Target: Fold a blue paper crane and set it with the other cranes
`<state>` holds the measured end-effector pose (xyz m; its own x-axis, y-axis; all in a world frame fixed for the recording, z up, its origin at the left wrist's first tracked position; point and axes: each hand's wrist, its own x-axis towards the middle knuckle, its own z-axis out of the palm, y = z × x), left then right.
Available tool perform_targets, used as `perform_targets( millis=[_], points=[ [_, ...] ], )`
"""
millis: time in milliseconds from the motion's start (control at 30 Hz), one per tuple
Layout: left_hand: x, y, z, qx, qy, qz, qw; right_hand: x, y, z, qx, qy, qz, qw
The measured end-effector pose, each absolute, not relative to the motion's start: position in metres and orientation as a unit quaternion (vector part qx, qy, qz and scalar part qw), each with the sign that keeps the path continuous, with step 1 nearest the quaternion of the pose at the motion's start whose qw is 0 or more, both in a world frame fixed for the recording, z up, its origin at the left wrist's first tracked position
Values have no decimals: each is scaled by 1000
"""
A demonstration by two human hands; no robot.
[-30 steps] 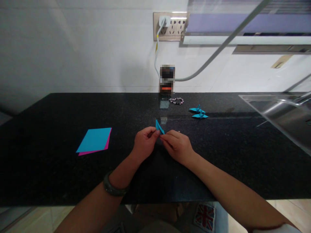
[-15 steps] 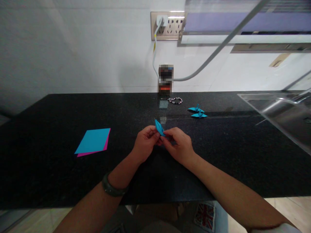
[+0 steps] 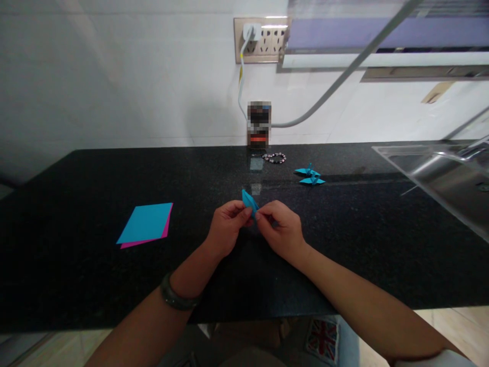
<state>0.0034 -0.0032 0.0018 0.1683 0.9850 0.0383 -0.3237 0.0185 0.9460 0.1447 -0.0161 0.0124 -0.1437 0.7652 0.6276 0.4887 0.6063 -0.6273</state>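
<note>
A folded piece of blue origami paper [image 3: 249, 201] is held up between my hands above the dark countertop. My left hand [image 3: 229, 224] pinches its lower left part between thumb and fingers. On the other side, the thumb and forefinger of my right hand [image 3: 280, 227] are closed on its lower right edge. My fingers cover the lower end of the paper. Farther back on the right lie two folded blue paper cranes [image 3: 312, 180], close together. At the left rests a small stack of square paper [image 3: 147, 223], blue on top with pink showing beneath.
A phone-like object [image 3: 259, 125], blurred out, leans on the wall with a beaded bracelet [image 3: 275, 158] beside it. A metal sink [image 3: 451, 178] is set into the countertop [image 3: 95, 285] at the right. A grey hose [image 3: 336, 86] and a plugged white cable [image 3: 240, 76] cross the wall.
My right fingertips have slid slightly lower along the folded paper's edge. My left hand keeps its pinch almost in place. The whole view has shifted very slightly.
</note>
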Motion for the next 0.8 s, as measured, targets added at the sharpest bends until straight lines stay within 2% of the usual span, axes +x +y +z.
perform_targets(
  millis=[200,633,800],
  points=[
    [2,-4,5,455,377,534,605,144,-17,13,-460,-687,220,518],
    [2,-4,4,445,366,535,618,144,-17,15,-416,-717,215,516],
    [1,-4,4,441,373,536,616,142,-16,10,-454,-669,292,511]
  ],
)
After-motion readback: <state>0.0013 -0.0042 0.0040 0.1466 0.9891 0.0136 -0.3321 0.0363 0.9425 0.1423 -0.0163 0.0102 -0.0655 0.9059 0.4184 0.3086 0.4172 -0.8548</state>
